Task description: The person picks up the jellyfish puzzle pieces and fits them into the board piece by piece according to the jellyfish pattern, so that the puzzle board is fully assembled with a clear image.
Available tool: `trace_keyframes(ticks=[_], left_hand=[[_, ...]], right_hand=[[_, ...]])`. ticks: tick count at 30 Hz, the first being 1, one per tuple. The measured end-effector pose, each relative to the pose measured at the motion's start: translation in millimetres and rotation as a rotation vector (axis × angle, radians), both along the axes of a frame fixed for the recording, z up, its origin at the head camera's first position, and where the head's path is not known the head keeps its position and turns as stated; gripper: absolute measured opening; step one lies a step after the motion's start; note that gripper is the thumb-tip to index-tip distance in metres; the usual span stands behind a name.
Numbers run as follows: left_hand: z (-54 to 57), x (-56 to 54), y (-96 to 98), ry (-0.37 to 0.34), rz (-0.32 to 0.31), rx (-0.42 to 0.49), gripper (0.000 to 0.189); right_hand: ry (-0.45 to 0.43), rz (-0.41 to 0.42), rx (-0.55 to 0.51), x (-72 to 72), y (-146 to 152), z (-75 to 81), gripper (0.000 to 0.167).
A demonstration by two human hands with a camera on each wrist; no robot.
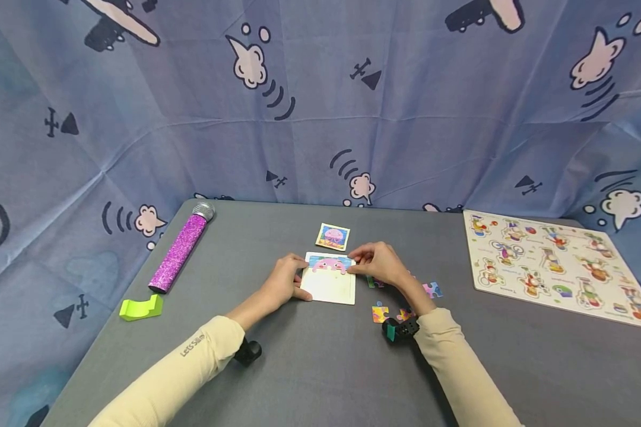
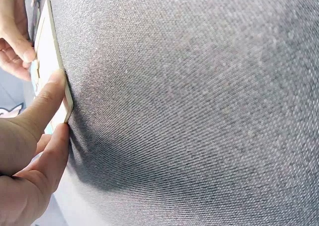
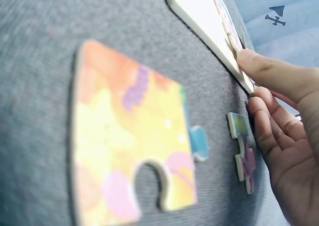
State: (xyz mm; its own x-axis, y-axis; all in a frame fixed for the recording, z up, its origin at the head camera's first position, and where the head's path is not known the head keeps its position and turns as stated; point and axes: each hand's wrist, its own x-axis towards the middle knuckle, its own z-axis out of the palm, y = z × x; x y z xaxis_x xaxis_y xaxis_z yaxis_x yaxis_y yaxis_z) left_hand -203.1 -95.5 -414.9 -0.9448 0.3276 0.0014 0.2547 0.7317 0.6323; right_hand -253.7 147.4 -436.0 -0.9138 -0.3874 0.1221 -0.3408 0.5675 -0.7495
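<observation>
The tray [image 1: 329, 289] lies on the middle of the desk [image 1: 299, 367], directly before the person, between the two hands. Its far edge carries a strip of fitted pieces [image 1: 329, 265] showing a pink figure on blue; the nearer part shows a bare, pale base.

The left hand [image 1: 284, 279] grasps the tray along its left side, the thumb toward the near end and the fingers toward the far end. The right hand [image 1: 380, 263] pinches the tray at its far right corner; in the right wrist view its thumb bears on the edge, beside the fitted pieces, with the fingertips at the corner.

Loose pieces lie to the right, around the right forearm: a green piece [image 1: 373, 282] partly covered by the right hand, a blue piece [image 1: 432, 289] beyond the wrist, and, nearer the person, a yellow piece [image 1: 378, 316] and an orange piece [image 1: 404, 316], the latter partly hidden.

Just beyond the tray, and apart from it, lies a card [image 1: 333, 236] with a pink creature pictured on it.

Outlying items: at the far right, a large board [image 1: 552, 270] of figures; at the left, a purple glitter microphone [image 1: 179, 252] lying aslant, with a lime block [image 1: 141, 308] just beside its near end. A blue printed curtain [image 1: 310, 136] hangs behind the desk. Both wrists bear black devices below pale sleeves.
</observation>
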Motion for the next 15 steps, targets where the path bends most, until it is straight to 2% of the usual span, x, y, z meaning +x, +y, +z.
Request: trace_keyframes(ticks=[5,15], left_hand=[[-0.6,0.3,0.2,-0.002,0.004,0.005,0.070],[0.3,1.2,-0.6,0.008,0.001,0.003,0.070]], right_hand=[[-0.009,0.010,0.000,-0.3,-0.2,0.9,0.024],[0.032,0.057,0.046,-1.2,-6.0,4.6,0.020]])
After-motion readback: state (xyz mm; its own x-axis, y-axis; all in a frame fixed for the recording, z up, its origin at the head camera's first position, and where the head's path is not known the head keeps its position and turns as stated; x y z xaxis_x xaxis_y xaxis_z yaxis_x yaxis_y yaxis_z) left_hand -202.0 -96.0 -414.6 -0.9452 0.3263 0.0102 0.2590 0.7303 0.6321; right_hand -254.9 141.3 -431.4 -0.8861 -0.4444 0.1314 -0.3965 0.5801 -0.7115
